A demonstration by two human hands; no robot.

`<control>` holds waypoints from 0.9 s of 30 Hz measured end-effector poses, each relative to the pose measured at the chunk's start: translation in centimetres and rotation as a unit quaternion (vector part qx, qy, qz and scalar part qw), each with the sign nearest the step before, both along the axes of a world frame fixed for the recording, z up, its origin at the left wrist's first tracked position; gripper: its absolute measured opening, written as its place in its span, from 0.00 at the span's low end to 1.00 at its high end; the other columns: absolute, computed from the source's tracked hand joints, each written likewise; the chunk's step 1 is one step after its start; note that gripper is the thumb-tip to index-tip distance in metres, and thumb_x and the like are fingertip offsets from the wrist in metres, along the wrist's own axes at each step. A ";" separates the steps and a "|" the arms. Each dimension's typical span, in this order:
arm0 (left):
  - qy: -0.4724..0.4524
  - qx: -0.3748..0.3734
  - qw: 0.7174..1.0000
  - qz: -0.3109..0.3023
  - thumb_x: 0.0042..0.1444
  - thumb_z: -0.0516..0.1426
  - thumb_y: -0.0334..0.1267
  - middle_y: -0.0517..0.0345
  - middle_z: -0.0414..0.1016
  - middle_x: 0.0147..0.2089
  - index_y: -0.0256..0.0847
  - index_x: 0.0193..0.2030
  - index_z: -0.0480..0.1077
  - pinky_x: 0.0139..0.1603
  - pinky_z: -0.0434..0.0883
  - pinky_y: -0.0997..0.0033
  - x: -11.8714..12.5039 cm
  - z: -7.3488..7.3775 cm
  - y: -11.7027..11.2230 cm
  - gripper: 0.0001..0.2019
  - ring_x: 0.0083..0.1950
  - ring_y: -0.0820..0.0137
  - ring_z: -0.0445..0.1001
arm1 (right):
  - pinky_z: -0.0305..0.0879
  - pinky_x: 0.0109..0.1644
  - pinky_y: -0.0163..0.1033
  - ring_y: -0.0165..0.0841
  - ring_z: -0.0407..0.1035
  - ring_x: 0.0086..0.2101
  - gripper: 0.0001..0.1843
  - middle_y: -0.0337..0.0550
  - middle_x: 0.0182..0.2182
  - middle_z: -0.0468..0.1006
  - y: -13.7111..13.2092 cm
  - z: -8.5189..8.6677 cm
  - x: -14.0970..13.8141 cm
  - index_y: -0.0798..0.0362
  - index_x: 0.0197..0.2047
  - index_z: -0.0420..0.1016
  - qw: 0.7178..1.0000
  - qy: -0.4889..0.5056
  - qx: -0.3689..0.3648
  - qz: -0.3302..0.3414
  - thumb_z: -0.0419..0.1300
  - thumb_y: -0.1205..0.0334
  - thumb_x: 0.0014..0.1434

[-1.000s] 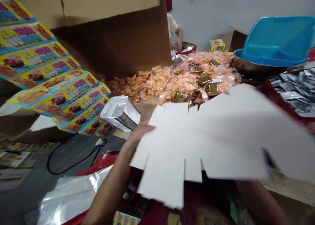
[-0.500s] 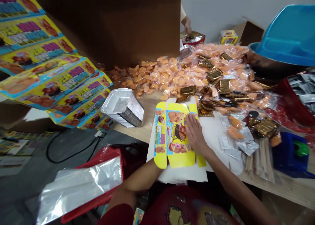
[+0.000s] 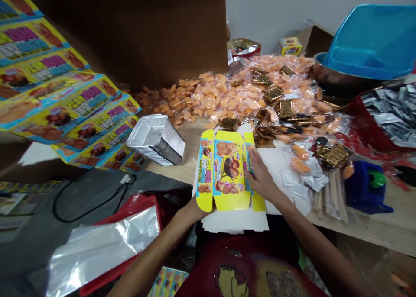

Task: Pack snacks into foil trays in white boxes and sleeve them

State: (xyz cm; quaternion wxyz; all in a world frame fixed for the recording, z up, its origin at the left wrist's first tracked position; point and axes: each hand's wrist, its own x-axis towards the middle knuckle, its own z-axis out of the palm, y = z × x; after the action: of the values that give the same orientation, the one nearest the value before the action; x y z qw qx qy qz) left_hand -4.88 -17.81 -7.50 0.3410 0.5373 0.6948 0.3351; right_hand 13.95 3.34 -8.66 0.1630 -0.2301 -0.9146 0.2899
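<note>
A flat yellow printed carton blank (image 3: pixel 230 169) lies in front of me, with a picture of chicken on a grill and a side panel on the left. My right hand (image 3: pixel 262 178) rests against its right side panel, fingers stretched along it and thumb apart. Under the lower left corner, my left hand (image 3: pixel 196 208) is mostly covered by the carton, so its fingers are hidden. White card sheets (image 3: pixel 235 221) lie beneath the blank. Left of it stands a stack of foil trays (image 3: pixel 159 141).
Beyond lie many orange wrapped pieces (image 3: pixel 214 93) and gold sachets (image 3: pixel 273 93). To the right are wooden sticks (image 3: pixel 333 197), a blue tape dispenser (image 3: pixel 368 188) and a red container of silver sachets (image 3: pixel 390 115). Printed sheets (image 3: pixel 78 106) stand on the left; a cardboard box (image 3: pixel 162 33) rises behind.
My right hand has slid from the carton's face to its right side panel, which now angles up slightly. The far person's hand has left the red-rimmed container. The view has shifted a little.
</note>
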 end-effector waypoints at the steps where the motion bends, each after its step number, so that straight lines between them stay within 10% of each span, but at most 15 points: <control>1: -0.012 -0.007 1.000 -0.015 0.61 0.62 0.54 0.46 0.81 0.60 0.45 0.59 0.80 0.73 0.69 0.53 -0.2 -0.1 -0.7 0.24 0.66 0.53 0.75 | 0.50 0.79 0.59 0.43 0.34 0.79 0.46 0.49 0.81 0.37 -0.8 0.8 2.1 0.49 0.83 0.27 0.999 -0.001 -0.020 0.036 0.49 0.58 0.72; 5: -0.061 -0.015 0.998 -0.019 0.61 0.61 0.56 0.46 0.83 0.59 0.44 0.60 0.79 0.73 0.69 0.50 -0.1 -0.9 -1.1 0.26 0.63 0.53 0.77 | 0.55 0.77 0.63 0.51 0.34 0.78 0.54 0.49 0.81 0.33 -4.2 1.7 8.2 0.44 0.84 0.29 0.985 -0.100 -0.006 0.140 0.59 0.61 0.65; 10: -0.017 0.092 0.991 0.093 0.55 0.65 0.53 0.48 0.83 0.48 0.43 0.49 0.80 0.60 0.78 0.53 1.2 -1.1 3.5 0.20 0.52 0.54 0.80 | 0.66 0.71 0.63 0.51 0.58 0.72 0.39 0.61 0.76 0.57 -4.1 0.5 7.3 0.51 0.83 0.43 0.996 -0.058 -0.007 -0.061 0.46 0.66 0.72; 17: 0.082 0.268 0.912 0.300 0.63 0.61 0.40 0.47 0.72 0.54 0.41 0.53 0.72 0.38 0.75 0.72 -0.1 4.3 7.1 0.13 0.46 0.67 0.76 | 0.79 0.58 0.50 0.44 0.75 0.60 0.40 0.58 0.73 0.64 0.7 7.7 5.0 0.48 0.81 0.47 0.983 0.061 -0.149 0.083 0.55 0.52 0.72; 23: 0.092 0.262 0.941 0.193 0.66 0.58 0.36 0.43 0.72 0.59 0.41 0.54 0.75 0.40 0.77 0.73 -1.1 6.3 6.0 0.12 0.55 0.63 0.78 | 0.79 0.51 0.51 0.49 0.78 0.48 0.33 0.58 0.52 0.81 3.6 9.2 -0.7 0.56 0.64 0.73 0.998 0.023 -0.055 0.007 0.66 0.45 0.62; 27: 0.087 0.225 0.970 0.044 0.65 0.56 0.32 0.39 0.56 0.77 0.47 0.77 0.58 0.60 0.78 0.59 -0.9 6.7 4.6 0.33 0.76 0.53 0.62 | 0.74 0.57 0.60 0.54 0.78 0.50 0.24 0.58 0.43 0.84 4.2 7.3 -3.4 0.54 0.50 0.80 0.991 0.021 0.038 -0.123 0.51 0.46 0.72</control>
State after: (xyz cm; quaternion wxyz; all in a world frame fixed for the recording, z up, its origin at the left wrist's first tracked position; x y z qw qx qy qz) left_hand -5.82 -13.24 -0.76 0.1351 0.5961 0.6516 0.4493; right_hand 10.50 7.56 -1.32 0.2249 -0.3283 -0.8862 0.2370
